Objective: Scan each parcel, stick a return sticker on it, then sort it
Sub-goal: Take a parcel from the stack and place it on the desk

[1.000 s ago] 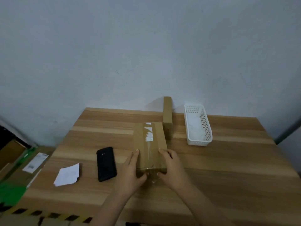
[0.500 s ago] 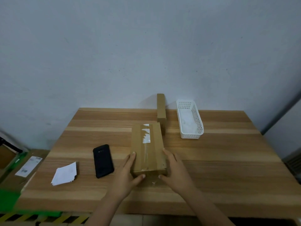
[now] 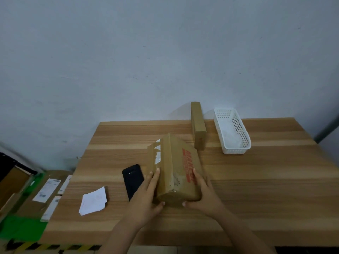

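A brown cardboard parcel (image 3: 176, 167) with red print on one face and torn white tape on another is tilted up on its edge at the middle of the wooden table (image 3: 266, 180). My left hand (image 3: 146, 197) grips its left side and near corner. My right hand (image 3: 203, 195) grips its right side. A black phone (image 3: 132, 180) lies face down just left of my left hand. A small stack of white stickers (image 3: 93, 201) lies further left.
A narrow cardboard box (image 3: 198, 125) stands on edge at the back of the table, with a white perforated basket (image 3: 244, 136) to its right. Flat cardboard with shipping labels (image 3: 46, 189) and green tape lies on the floor to the left.
The parcel lay flat with its taped face up; both hands have rolled it to the left onto its edge, so the red-printed face now shows. The camera view has shifted.
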`<state>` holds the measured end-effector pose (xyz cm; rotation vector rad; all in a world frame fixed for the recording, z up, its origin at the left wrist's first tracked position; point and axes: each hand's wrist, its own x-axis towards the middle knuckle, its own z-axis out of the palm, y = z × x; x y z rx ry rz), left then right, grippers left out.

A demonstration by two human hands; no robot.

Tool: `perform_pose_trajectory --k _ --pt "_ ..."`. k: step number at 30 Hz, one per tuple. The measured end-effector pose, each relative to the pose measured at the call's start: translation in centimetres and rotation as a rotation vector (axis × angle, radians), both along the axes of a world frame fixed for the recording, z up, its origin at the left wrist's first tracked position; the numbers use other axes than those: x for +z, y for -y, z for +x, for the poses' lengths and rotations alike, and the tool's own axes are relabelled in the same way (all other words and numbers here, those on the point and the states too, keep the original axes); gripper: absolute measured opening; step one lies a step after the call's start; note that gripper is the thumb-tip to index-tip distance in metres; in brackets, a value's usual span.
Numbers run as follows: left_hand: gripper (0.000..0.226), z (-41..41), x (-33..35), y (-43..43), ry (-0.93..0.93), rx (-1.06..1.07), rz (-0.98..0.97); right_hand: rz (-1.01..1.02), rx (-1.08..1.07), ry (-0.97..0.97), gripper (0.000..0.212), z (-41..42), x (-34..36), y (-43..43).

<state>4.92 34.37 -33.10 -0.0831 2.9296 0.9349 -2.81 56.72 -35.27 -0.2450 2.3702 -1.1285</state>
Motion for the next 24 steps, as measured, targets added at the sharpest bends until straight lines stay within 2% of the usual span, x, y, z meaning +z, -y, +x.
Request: perform_pose_trajectory --k 5,9,12,16,22,24 --pt "0.114 -0.7 -0.3 0.5 0.005 -0.009 0.036 0.000 -0.050 -0.052 0.124 0.1 0.2 1.2" --pt "0.117 -1.6 -1.6 0.3 0.047 -0.057 0.101 0.102 -0.096 -0.139 0.122 0.5 0.5 0.1" --pt "0.116 -2.0 -2.9 -1.0 0.088 -0.084 0.198 0.203 -0.131 -0.174 0.121 0.8 0.8 -1.2" --pt "0.121 -2.5 -4.7 -2.5 0.119 -0.079 0.328 0.234 -0.172 -0.207 0.118 1.5 0.6 -2.4" --pt "0.112 -2.7 -5.1 -3.9 0.122 -0.136 0.219 0.166 -0.220 -0.184 0.127 1.9 0.3 -3.7" --pt "0.113 -2.6 -5.3 -4.5 0.115 -0.136 0.196 0.135 -0.274 -0.154 0.124 1.9 0.4 -4.1"
